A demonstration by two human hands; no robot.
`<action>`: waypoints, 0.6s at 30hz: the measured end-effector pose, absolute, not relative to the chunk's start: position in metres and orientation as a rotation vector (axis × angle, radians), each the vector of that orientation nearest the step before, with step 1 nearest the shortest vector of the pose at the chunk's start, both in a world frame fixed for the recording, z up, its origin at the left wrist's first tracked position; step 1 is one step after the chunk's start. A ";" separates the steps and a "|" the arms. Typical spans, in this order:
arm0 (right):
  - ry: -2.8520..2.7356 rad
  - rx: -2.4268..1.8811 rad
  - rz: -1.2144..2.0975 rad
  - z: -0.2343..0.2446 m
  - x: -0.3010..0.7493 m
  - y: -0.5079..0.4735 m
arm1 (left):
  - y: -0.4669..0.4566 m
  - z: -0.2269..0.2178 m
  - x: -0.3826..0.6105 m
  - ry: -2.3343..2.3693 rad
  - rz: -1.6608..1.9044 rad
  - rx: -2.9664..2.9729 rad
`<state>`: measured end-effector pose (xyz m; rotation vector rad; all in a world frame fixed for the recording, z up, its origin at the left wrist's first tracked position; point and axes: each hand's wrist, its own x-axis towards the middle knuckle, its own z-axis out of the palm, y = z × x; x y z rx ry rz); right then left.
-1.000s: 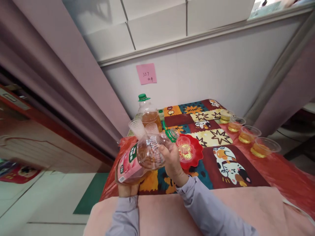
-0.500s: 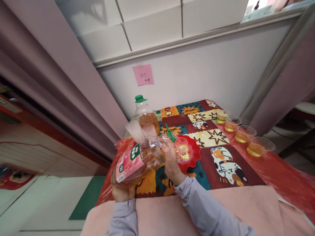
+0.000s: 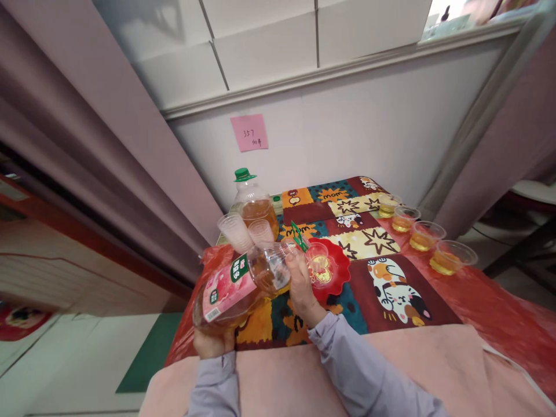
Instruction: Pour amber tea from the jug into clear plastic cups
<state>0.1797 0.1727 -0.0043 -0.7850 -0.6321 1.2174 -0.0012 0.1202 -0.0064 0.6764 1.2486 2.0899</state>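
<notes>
Nearest the viewer, on the near side of a red scalloped plate (image 3: 341, 272), spreads pink cloth (image 3: 273, 382), with two lavender sleeves (image 3: 373, 365) reaching over it. Left of and nearer than the plate, the left hand (image 3: 214, 343) has its grip cupped under the base of a large clear bottle (image 3: 228, 292) of amber liquid with a pink label. The right hand (image 3: 303, 289), just beside the plate's left edge, has its grip closed around the bottle's neck. The bottle leans well over, its neck toward the plate; its mouth is too hidden to tell if liquid flows. In the plate stands a clear cup (image 3: 318, 253). Beneath the plate, patterned mats (image 3: 358, 284) cover part of a desk (image 3: 512, 313) wrapped in red plastic. Right of the plate, four cups (image 3: 427, 236) of yellow liquid line up. Behind and left of the plate are two stacks of clear cups (image 3: 234, 233), then a green-capped jug (image 3: 260, 213) of amber liquid. Farthest beyond the plate, a pink note (image 3: 249, 132) marked "357" sticks to a white wall (image 3: 347, 127).
</notes>
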 end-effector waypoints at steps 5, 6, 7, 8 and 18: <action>-0.597 -0.818 1.230 -0.005 0.179 0.171 | 0.119 -0.001 0.003 1.203 2.084 0.636; -0.583 -0.818 1.242 -0.005 0.178 0.171 | 0.118 0.000 0.004 1.193 2.063 0.647; -0.567 -0.819 1.250 -0.007 0.178 0.172 | 0.118 0.001 0.004 1.174 2.062 0.660; -0.549 -0.821 1.256 -0.008 0.177 0.172 | 0.117 0.001 0.004 1.152 2.073 0.673; -0.458 -0.710 1.379 -0.012 0.174 0.175 | 0.115 -0.002 0.001 1.131 2.013 0.730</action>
